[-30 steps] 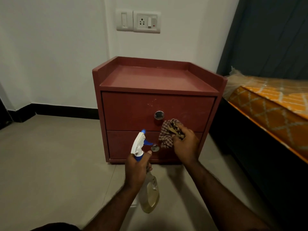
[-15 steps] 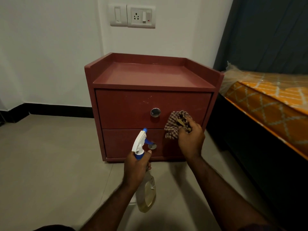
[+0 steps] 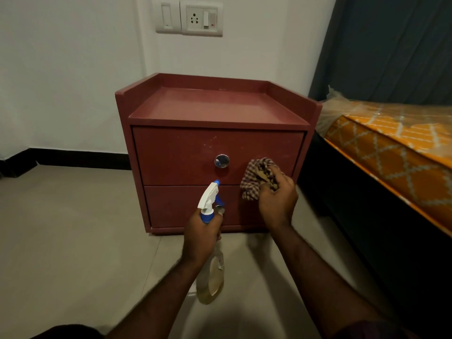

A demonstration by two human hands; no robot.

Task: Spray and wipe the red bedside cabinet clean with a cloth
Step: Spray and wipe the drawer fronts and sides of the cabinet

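Against white wall (image 3: 73, 69): red cabinet (image 3: 215, 111), grey floor (image 3: 73, 228).

Red cabinet (image 3: 186, 162), left grip (image 3: 200, 237) round spray bottle (image 3: 208, 198), right grip (image 3: 277, 201) round checked cloth (image 3: 254, 178).

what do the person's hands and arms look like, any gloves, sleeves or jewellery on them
No gloves: the left hand and right hand are bare, with no ring, watch or band visible. The left forearm and right forearm are bare too, uncovered down to the frame's bottom. Dark fabric shows at the bottom right corner; whether it is a sleeve is unclear.
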